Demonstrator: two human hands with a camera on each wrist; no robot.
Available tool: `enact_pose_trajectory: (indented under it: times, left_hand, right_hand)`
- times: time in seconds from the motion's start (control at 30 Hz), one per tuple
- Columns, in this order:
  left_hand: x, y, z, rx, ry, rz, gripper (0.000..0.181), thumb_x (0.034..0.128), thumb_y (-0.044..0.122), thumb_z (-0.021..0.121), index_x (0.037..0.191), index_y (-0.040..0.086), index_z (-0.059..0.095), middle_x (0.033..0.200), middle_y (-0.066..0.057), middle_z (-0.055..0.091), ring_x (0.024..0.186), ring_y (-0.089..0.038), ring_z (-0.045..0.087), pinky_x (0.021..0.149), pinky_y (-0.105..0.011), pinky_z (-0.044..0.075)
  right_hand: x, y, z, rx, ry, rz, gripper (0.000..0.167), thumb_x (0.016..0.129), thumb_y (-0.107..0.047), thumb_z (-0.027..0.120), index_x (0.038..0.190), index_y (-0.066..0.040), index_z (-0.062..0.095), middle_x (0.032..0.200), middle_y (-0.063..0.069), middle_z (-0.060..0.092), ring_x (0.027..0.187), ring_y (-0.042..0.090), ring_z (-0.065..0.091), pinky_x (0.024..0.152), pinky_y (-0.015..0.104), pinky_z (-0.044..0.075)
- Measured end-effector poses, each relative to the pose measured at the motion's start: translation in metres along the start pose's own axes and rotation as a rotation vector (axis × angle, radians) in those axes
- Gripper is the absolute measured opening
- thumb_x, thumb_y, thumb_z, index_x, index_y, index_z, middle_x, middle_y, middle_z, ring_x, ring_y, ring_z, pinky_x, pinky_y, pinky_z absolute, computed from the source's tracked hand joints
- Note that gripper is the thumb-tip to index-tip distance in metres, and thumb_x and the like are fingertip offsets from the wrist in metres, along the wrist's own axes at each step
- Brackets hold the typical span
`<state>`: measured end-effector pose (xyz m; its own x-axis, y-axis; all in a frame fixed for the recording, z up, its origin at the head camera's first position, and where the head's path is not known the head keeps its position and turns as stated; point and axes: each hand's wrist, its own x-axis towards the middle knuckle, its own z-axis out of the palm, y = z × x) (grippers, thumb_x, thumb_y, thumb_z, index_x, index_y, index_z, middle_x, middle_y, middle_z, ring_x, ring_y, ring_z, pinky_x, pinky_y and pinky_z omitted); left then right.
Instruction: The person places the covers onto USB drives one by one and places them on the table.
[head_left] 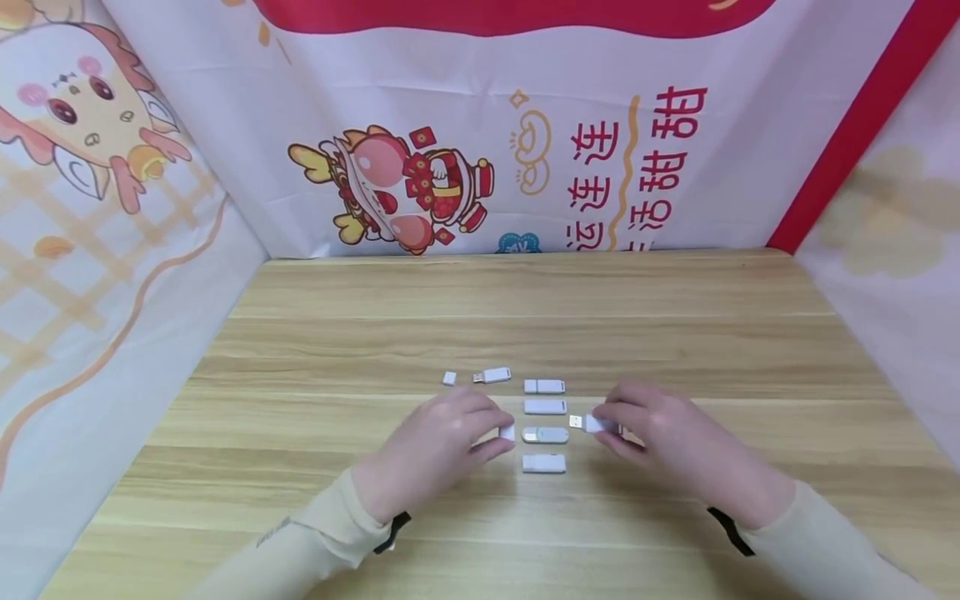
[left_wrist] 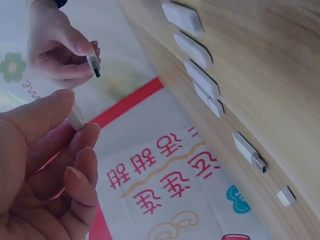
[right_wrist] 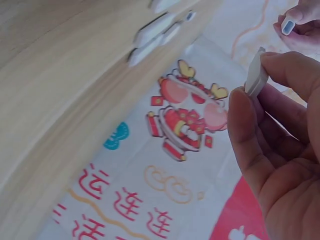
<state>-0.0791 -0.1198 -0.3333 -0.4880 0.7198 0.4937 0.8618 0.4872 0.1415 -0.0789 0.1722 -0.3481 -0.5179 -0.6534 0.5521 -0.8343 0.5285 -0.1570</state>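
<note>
"USB stick (head_left: 594, 423), small and white: where did we find it?"

"We found it in the right hand (head_left: 671, 437), the body pinched between thumb and fingers, its bare metal plug (head_left: 575, 422) pointing towards the left hand (head_left: 442, 437). Those left fingers pinched a small white cap (head_left: 507, 432), and the right wrist view showed us its hollow mouth. Cap and plug were apart, with a column of four white sticks (head_left: 545, 407) between them on the wooden surface (head_left: 525, 333)."

"Did we notice anything else close by?"

"Beyond the left hand we saw another stick (head_left: 498, 376), its plug bare, and a loose cap (head_left: 450, 378) near that end."

"How did we judge the handling?"

"Light and stiff, we reckoned, with a smooth shell that could slip if pinched right at the edge. We favoured a hold on the body, towards the end away from the plug, so that the metal was spared any bending."

"And the cap?"

"We thought it too small for more than a light pinch on its sides, leaving the mouth uncovered. The fingers hid part of it in the left wrist view, so we couldn't fairly say how firm that grip was."
</note>
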Motion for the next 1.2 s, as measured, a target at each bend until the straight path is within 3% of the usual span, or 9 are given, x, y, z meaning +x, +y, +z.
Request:
enact_pose_trajectory:
  times: [0.1, 0.2, 0.4, 0.57, 0.8, 1.0, 1.2]
  left_hand:
    - [-0.002, 0.006, -0.001, 0.001, 0.001, 0.009, 0.017, 0.0832, 0.018, 0.082, 0.094, 0.007, 0.076, 0.090, 0.000, 0.072, 0.085, -0.014, 0.065, 0.076, -0.023, 0.055]
    - [-0.004, 0.012, -0.002, 0.007, 0.005, 0.017, 0.017, 0.0833, 0.018, 0.081, 0.095, 0.007, 0.076, 0.092, 0.000, 0.072, 0.086, -0.014, 0.065, 0.077, -0.022, 0.054]
    - [-0.005, 0.020, -0.005, 0.043, 0.057, 0.075, 0.020, 0.0803, 0.016, 0.084, 0.096, 0.008, 0.075, 0.092, 0.001, 0.070, 0.084, -0.013, 0.063, 0.075, -0.020, 0.054]
    - [-0.004, 0.027, -0.009, 0.107, 0.128, 0.167, 0.018, 0.0835, 0.016, 0.081, 0.097, 0.007, 0.074, 0.090, 0.002, 0.068, 0.080, -0.012, 0.060, 0.073, -0.017, 0.052]
    - [-0.003, 0.031, -0.012, 0.093, 0.174, 0.197, 0.017, 0.0978, 0.021, 0.065, 0.098, 0.006, 0.073, 0.092, 0.001, 0.068, 0.079, -0.013, 0.059, 0.072, -0.019, 0.051]
    - [-0.003, 0.032, -0.014, 0.054, 0.198, 0.207, 0.019, 0.0990, 0.021, 0.063, 0.098, 0.006, 0.074, 0.093, 0.000, 0.069, 0.079, -0.012, 0.060, 0.072, -0.018, 0.051]
    - [-0.001, 0.032, -0.014, 0.074, 0.259, 0.245, 0.023, 0.1018, 0.021, 0.058, 0.098, 0.005, 0.073, 0.090, 0.000, 0.069, 0.077, -0.013, 0.060, 0.071, -0.019, 0.052]
  right_hand:
    - [0.002, -0.009, -0.003, -0.013, 0.048, -0.047, 0.046, 0.104, -0.037, 0.044, 0.090, -0.005, 0.074, 0.085, 0.001, 0.063, 0.071, 0.011, 0.061, 0.062, 0.022, 0.056]
    - [0.004, -0.017, -0.007, -0.023, 0.060, -0.071, 0.051, 0.105, -0.039, 0.039, 0.090, -0.004, 0.073, 0.086, 0.002, 0.064, 0.072, 0.013, 0.062, 0.064, 0.024, 0.057]
    - [0.004, -0.028, -0.013, -0.036, 0.021, -0.073, 0.045, 0.106, -0.034, 0.041, 0.095, -0.003, 0.072, 0.091, 0.004, 0.064, 0.079, 0.015, 0.063, 0.070, 0.026, 0.057]
    - [0.007, -0.039, -0.016, -0.049, 0.099, -0.129, 0.039, 0.107, -0.027, 0.044, 0.095, -0.002, 0.071, 0.091, 0.004, 0.064, 0.079, 0.017, 0.063, 0.069, 0.026, 0.057]
    - [0.015, -0.053, -0.020, -0.081, 0.221, -0.195, 0.038, 0.107, -0.022, 0.044, 0.094, -0.001, 0.072, 0.088, 0.004, 0.064, 0.073, 0.016, 0.063, 0.063, 0.027, 0.056]
    - [0.021, -0.062, -0.024, -0.081, 0.240, -0.217, 0.035, 0.107, -0.020, 0.045, 0.096, 0.000, 0.071, 0.088, 0.003, 0.063, 0.071, 0.014, 0.060, 0.061, 0.024, 0.055]
    - [0.023, -0.067, -0.025, -0.073, 0.240, -0.218, 0.035, 0.107, -0.020, 0.045, 0.096, 0.000, 0.071, 0.088, 0.003, 0.063, 0.072, 0.015, 0.061, 0.062, 0.024, 0.055]
